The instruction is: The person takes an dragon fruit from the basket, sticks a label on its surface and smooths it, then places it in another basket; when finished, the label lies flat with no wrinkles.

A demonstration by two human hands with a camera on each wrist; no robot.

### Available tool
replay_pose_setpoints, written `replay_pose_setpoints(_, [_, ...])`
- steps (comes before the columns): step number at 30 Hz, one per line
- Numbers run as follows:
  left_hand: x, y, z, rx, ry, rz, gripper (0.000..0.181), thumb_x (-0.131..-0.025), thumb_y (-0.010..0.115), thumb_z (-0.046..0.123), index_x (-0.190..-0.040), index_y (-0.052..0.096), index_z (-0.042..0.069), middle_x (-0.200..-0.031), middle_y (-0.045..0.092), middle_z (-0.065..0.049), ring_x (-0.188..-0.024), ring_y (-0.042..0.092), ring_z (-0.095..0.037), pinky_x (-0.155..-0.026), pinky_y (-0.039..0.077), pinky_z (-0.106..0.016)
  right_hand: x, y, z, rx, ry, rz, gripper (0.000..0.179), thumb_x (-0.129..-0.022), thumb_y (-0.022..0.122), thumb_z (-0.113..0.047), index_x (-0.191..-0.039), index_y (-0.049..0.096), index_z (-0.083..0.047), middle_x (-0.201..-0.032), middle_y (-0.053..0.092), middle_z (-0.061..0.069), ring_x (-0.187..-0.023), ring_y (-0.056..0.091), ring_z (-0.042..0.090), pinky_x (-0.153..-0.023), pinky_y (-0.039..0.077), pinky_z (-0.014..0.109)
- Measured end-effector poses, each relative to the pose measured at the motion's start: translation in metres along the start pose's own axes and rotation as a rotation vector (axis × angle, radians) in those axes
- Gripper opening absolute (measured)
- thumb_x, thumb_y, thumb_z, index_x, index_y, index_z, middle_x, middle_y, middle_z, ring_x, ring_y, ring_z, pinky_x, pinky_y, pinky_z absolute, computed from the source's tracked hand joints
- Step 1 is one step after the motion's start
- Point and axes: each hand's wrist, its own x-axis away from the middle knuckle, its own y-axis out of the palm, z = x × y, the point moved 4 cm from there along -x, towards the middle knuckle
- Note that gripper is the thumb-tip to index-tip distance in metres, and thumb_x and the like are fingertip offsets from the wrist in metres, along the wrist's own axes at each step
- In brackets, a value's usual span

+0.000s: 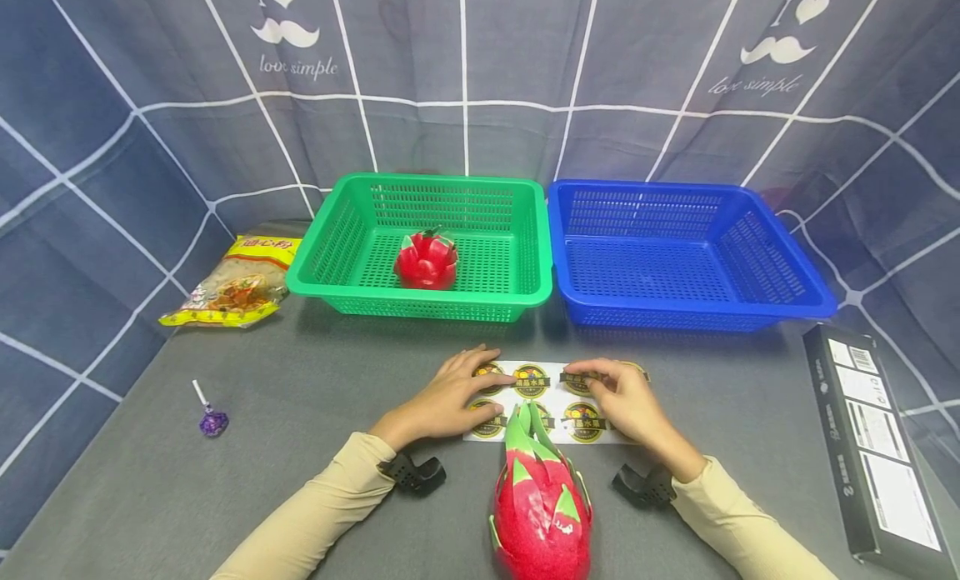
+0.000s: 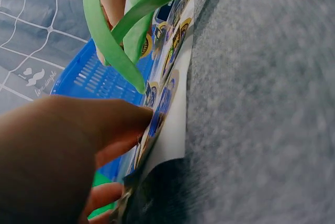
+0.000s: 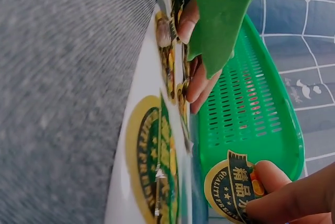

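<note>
My left hand (image 1: 438, 401) rests with fingers spread on the left part of a white sheet of round fruit stickers (image 1: 555, 399), thumb and fingertips touching it. Over the sheet's right part, my right hand (image 1: 630, 403) pinches a black and gold sticker (image 3: 228, 188) between thumb and index finger; the right wrist view shows it apart from the sheet. A red dragon fruit (image 1: 542, 517) lies between my forearms, its green leaf tips overlapping the sheet's near edge in the head view.
A green basket (image 1: 420, 300) holding another red dragon fruit (image 1: 426, 262) stands behind the sheet, beside a blue basket (image 1: 697, 307). To the left are a yellow food packet (image 1: 240, 284) and a purple lollipop (image 1: 213, 422). A long black box (image 1: 873, 447) lies at the right.
</note>
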Motion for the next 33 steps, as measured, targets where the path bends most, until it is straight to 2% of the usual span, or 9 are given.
replay_pose_setpoints(3, [-0.001,-0.002,0.0,0.056,-0.012,0.028,0.041,-0.086,0.056,0.032,-0.126,0.053,0.024,-0.144,0.035,-0.009,-0.136,0.022,-0.032,-0.108,0.017,-0.055,0.001,-0.001,-0.004,-0.015,-0.008,-0.004,0.029,-0.081,0.053,0.006,-0.099,0.069,-0.01,-0.099,0.069,0.008,-0.074,0.052,0.005,-0.064,0.042,0.018])
replay_pose_setpoints(5, [-0.002,-0.006,0.002,0.141,-0.059,0.075,0.039,-0.086,0.057,0.03,-0.124,0.055,0.02,-0.141,0.039,-0.009,-0.134,0.027,-0.033,-0.107,0.021,-0.056,0.003,-0.002,-0.007,-0.022,-0.019,-0.008,0.029,-0.081,0.054,0.005,-0.099,0.07,-0.01,-0.1,0.069,0.008,-0.077,0.053,0.005,-0.063,0.042,0.018])
replay_pose_setpoints(9, [-0.002,-0.019,0.014,0.359,-0.238,0.205,0.042,-0.086,0.059,0.029,-0.124,0.053,0.015,-0.13,0.05,-0.01,-0.124,0.042,-0.029,-0.102,0.033,-0.05,0.005,-0.003,-0.012,-0.031,-0.045,-0.013,0.027,-0.081,0.057,0.002,-0.099,0.07,-0.013,-0.1,0.069,0.006,-0.081,0.055,0.002,-0.063,0.044,0.018])
replay_pose_setpoints(11, [0.001,-0.024,0.025,0.448,-0.329,0.224,0.051,-0.084,0.061,0.035,-0.128,0.047,0.014,-0.127,0.052,-0.011,-0.116,0.051,-0.026,-0.095,0.041,-0.044,0.007,-0.004,-0.015,-0.035,-0.062,-0.01,0.023,-0.082,0.059,-0.001,-0.098,0.071,-0.013,-0.098,0.07,0.005,-0.082,0.056,-0.001,-0.067,0.045,0.018])
replay_pose_setpoints(13, [0.004,-0.026,0.036,0.493,-0.384,0.19,0.062,-0.083,0.061,0.042,-0.134,0.037,0.015,-0.125,0.052,-0.013,-0.107,0.057,-0.025,-0.085,0.047,-0.04,0.008,-0.004,-0.018,-0.043,-0.072,-0.017,0.02,-0.082,0.061,-0.004,-0.097,0.071,-0.013,-0.096,0.07,0.005,-0.083,0.056,-0.003,-0.067,0.045,0.018])
replay_pose_setpoints(16, [0.009,-0.025,0.053,0.514,-0.415,0.085,0.077,-0.081,0.057,0.052,-0.141,0.023,0.017,-0.123,0.049,-0.017,-0.098,0.06,-0.023,-0.076,0.049,-0.036,0.012,-0.003,-0.024,-0.055,-0.078,-0.038,0.017,-0.082,0.063,-0.009,-0.097,0.071,-0.013,-0.094,0.07,0.004,-0.078,0.055,-0.003,-0.065,0.045,0.019])
replay_pose_setpoints(23, [0.024,-0.012,0.077,0.369,-0.448,-0.142,0.092,-0.075,0.048,0.071,-0.145,0.006,0.029,-0.14,0.035,-0.015,-0.121,0.046,-0.028,-0.092,0.043,-0.047,0.023,-0.004,-0.04,-0.062,-0.099,-0.073,0.015,-0.082,0.064,-0.013,-0.095,0.072,-0.016,-0.092,0.071,0.0,-0.078,0.057,0.0,-0.067,0.045,0.02])
replay_pose_setpoints(30, [0.029,0.009,0.091,0.408,-0.443,-0.213,0.101,-0.072,0.052,0.071,-0.146,0.002,0.026,-0.142,0.034,-0.017,-0.121,0.046,-0.032,-0.09,0.044,-0.049,0.033,-0.008,-0.054,-0.125,-0.208,-0.071,0.016,-0.083,0.063,-0.011,-0.097,0.071,-0.009,-0.092,0.07,0.001,-0.086,0.06,0.003,-0.07,0.046,0.019])
replay_pose_setpoints(33, [0.031,0.014,0.095,0.402,-0.459,-0.215,0.105,-0.069,0.055,0.072,-0.146,0.002,0.025,-0.136,0.042,-0.015,-0.117,0.049,-0.03,-0.087,0.046,-0.048,0.037,-0.009,-0.06,-0.156,-0.247,-0.07,0.016,-0.083,0.062,-0.009,-0.097,0.07,-0.008,-0.092,0.07,0.002,-0.088,0.06,0.003,-0.072,0.047,0.019])
